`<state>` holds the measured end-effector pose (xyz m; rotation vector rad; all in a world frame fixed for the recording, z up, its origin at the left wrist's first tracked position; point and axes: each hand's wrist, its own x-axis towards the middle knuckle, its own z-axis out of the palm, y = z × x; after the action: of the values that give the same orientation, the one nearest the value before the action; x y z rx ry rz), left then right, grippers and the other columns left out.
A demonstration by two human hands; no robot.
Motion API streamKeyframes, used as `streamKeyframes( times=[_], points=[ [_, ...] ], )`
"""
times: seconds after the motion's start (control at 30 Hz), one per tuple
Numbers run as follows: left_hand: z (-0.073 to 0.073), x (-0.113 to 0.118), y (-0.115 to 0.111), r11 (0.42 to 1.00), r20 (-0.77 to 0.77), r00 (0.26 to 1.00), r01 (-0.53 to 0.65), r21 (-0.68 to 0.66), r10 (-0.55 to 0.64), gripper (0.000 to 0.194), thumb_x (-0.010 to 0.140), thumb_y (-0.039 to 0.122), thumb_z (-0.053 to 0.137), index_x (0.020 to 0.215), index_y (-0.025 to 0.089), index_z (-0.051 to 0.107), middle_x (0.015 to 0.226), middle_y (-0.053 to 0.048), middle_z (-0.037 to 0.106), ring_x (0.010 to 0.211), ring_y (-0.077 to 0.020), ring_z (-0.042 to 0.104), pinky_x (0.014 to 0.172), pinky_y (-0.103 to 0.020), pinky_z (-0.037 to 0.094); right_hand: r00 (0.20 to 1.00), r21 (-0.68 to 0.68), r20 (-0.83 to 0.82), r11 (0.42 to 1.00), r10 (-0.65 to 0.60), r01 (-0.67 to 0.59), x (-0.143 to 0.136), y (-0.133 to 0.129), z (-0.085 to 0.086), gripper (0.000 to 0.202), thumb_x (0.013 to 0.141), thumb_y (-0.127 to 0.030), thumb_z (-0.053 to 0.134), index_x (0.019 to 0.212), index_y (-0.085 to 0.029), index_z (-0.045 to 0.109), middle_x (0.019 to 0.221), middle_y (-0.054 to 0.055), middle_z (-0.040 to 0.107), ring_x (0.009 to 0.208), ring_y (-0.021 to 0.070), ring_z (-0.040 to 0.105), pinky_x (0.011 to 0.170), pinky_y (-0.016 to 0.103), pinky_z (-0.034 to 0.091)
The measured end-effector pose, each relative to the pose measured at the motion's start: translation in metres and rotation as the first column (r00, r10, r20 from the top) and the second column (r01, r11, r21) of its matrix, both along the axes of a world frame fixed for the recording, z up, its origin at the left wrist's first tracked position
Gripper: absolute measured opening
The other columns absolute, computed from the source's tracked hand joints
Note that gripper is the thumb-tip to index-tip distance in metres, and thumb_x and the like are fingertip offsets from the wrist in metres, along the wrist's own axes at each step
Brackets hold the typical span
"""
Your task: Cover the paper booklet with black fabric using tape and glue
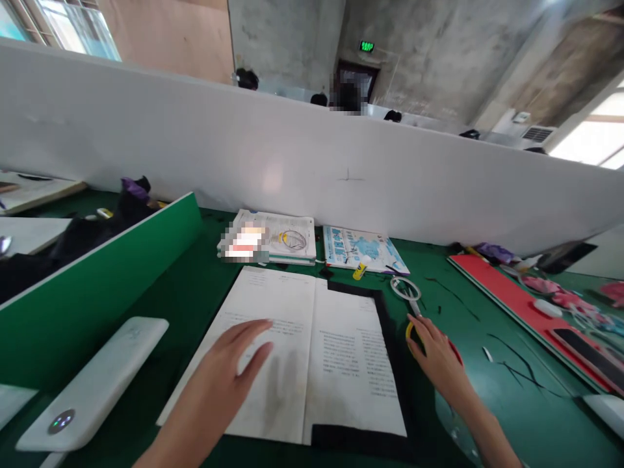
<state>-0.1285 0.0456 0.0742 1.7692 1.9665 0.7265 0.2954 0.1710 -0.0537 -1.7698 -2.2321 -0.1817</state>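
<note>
My left hand (231,367) hovers over or rests on the left page of an open printed sheet (273,292), its fingers apart and nothing in them. Black material (355,437) shows beneath the sheet along its right and lower edges. To the right of the sheet, my right hand (433,351) has its fingers around the yellow and red handles of a pair of scissors (411,330). The scissor blades point away from me, near a white tape roll (405,288). A yellow glue stick (361,268) lies above the sheet.
Two books, one open (299,240) and one blue and white (365,250), lie before the white partition (292,156). A white device (97,383) is at left by a green divider (112,260). At right are a red board (511,305), a phone (589,354) and black strips (521,354).
</note>
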Motion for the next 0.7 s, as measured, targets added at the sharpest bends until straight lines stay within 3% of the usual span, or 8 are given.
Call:
streamKeyframes(
  times=[0.07, 0.17, 0.27, 0.4, 0.5, 0.7],
  points=[
    [-0.023, -0.023, -0.025, 0.983, -0.028, 0.982, -0.186, -0.005, 0.186, 0.053, 0.088, 0.061, 0.036, 0.124, 0.03, 0.06, 0.132, -0.003, 0.058, 0.121, -0.0274, 0.055, 0.097, -0.04, 0.05, 1.0, -0.031, 0.007, 0.999, -0.008, 0.008, 0.007, 0.007, 0.008, 0.05, 0.095, -0.04, 0.03, 0.138, -0.018, 0.043, 0.136, 0.015, 0.052, 0.127, 0.0321, 0.049, 0.098, 0.056, 0.043],
    [-0.052, -0.048, -0.056, 0.911, -0.147, 0.901, -0.412, -0.001, 0.407, 0.064, 0.084, 0.064, 0.037, 0.13, 0.022, 0.055, 0.134, -0.008, 0.056, 0.125, -0.0336, 0.051, 0.099, -0.049, 0.048, 1.0, -0.008, 0.003, 1.0, -0.023, 0.023, 0.009, 0.007, 0.022, 0.052, 0.095, -0.041, 0.028, 0.137, -0.014, 0.044, 0.132, 0.017, 0.055, 0.121, 0.0322, 0.054, 0.097, 0.053, 0.045],
    [-0.065, -0.06, -0.072, 0.901, -0.147, 0.894, -0.432, -0.03, 0.424, 0.075, 0.081, 0.066, 0.04, 0.136, 0.016, 0.05, 0.132, -0.012, 0.057, 0.126, -0.0359, 0.049, 0.099, -0.05, 0.048, 0.998, 0.081, -0.042, 0.996, -0.046, 0.05, -0.009, -0.018, 0.034, 0.055, 0.095, -0.048, 0.028, 0.134, -0.015, 0.047, 0.131, 0.017, 0.056, 0.121, 0.0328, 0.054, 0.097, 0.051, 0.046],
    [-0.058, -0.063, -0.071, 0.909, -0.019, 0.927, -0.37, -0.19, 0.374, 0.074, 0.079, 0.067, 0.042, 0.137, 0.022, 0.048, 0.136, -0.009, 0.055, 0.127, -0.033, 0.05, 0.093, -0.045, 0.053, 0.99, 0.019, -0.14, 1.0, 0.003, -0.001, -0.049, -0.071, 0.033, 0.05, 0.095, -0.052, 0.034, 0.131, -0.021, 0.05, 0.126, 0.012, 0.062, 0.116, 0.0291, 0.059, 0.091, 0.045, 0.053],
    [-0.048, -0.067, -0.064, 0.869, 0.063, 0.892, -0.419, -0.263, 0.449, 0.078, 0.077, 0.069, 0.043, 0.139, 0.023, 0.047, 0.133, -0.01, 0.058, 0.12, -0.0341, 0.056, 0.086, -0.046, 0.056, 0.982, -0.021, -0.176, 0.998, 0.06, -0.065, -0.07, -0.099, 0.021, 0.049, 0.095, -0.051, 0.036, 0.129, -0.02, 0.052, 0.126, 0.01, 0.062, 0.118, 0.0283, 0.057, 0.093, 0.043, 0.053],
    [-0.049, -0.083, -0.043, 0.888, 0.241, 0.859, -0.407, -0.214, 0.452, 0.075, 0.081, 0.064, 0.044, 0.143, 0.022, 0.039, 0.122, -0.011, 0.063, 0.099, -0.0252, 0.067, 0.078, -0.034, 0.057, 0.951, -0.092, -0.284, 0.991, -0.124, 0.101, -0.076, -0.108, 0.007, 0.059, 0.094, -0.055, 0.033, 0.142, -0.02, 0.039, 0.141, 0.012, 0.05, 0.126, 0.0312, 0.05, 0.095, 0.049, 0.051]
  ],
)
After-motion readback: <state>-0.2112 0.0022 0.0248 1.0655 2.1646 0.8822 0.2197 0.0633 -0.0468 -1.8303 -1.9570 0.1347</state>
